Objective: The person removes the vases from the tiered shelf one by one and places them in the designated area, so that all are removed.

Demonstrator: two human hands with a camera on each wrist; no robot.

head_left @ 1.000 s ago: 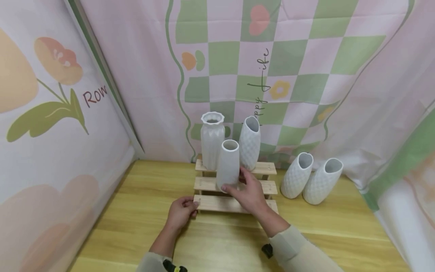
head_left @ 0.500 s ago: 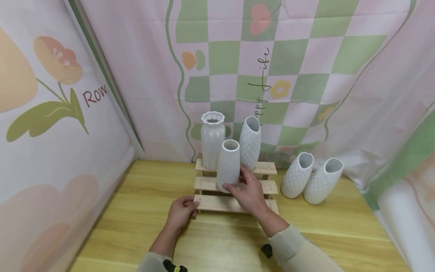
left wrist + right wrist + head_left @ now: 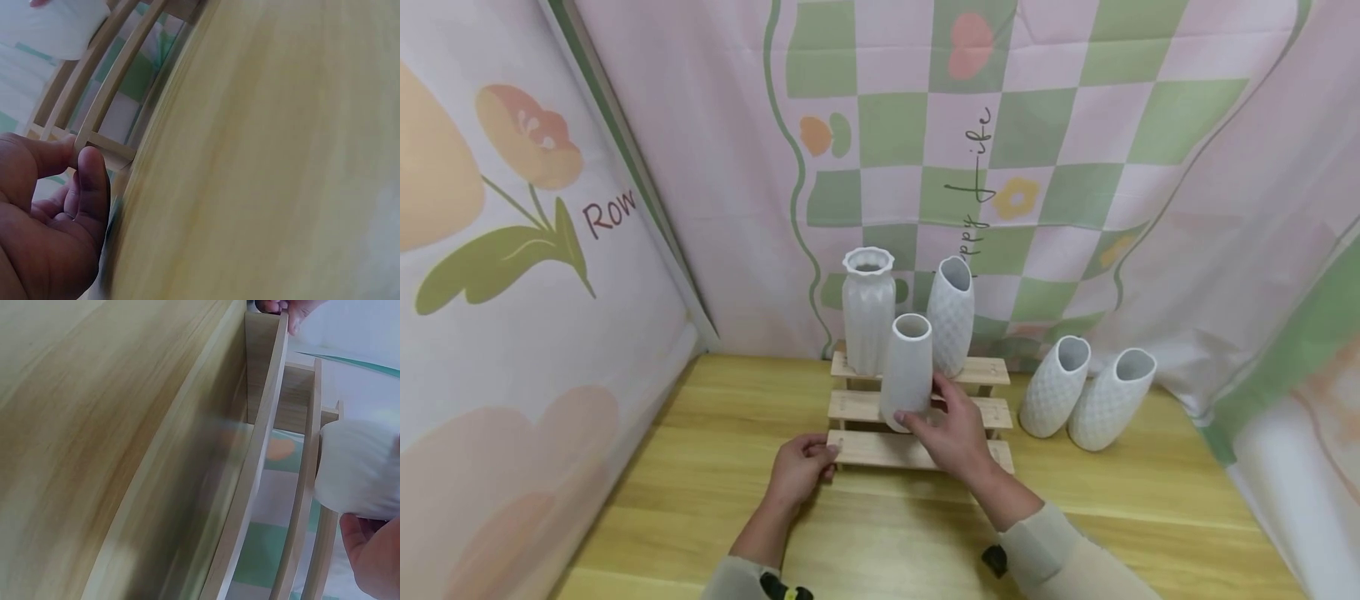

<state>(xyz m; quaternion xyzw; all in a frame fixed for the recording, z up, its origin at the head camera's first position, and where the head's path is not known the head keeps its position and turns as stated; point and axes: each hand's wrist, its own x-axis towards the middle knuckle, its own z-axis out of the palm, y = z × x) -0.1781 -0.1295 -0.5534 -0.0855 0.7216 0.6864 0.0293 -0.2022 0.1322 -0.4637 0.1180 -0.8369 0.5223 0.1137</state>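
My right hand grips the lower part of a smooth white vase, thumb in front and fingers on its right side. The vase stands upright at the middle step of a three-step wooden rack; in the right wrist view its base is at the middle slat. I cannot tell if it bears its full weight there. My left hand pinches the left end of the lowest step between thumb and finger, as the left wrist view shows. A frilled-rim vase and a diamond-textured vase stand on the top step.
Two more diamond-textured white vases stand close together on the wooden table, right of the rack. A printed checkered curtain hangs close behind the rack. Another printed cloth borders the left side.
The right hand and its vase have shifted slightly toward the front and right over the last half second. The left hand keeps its hold on the rack.
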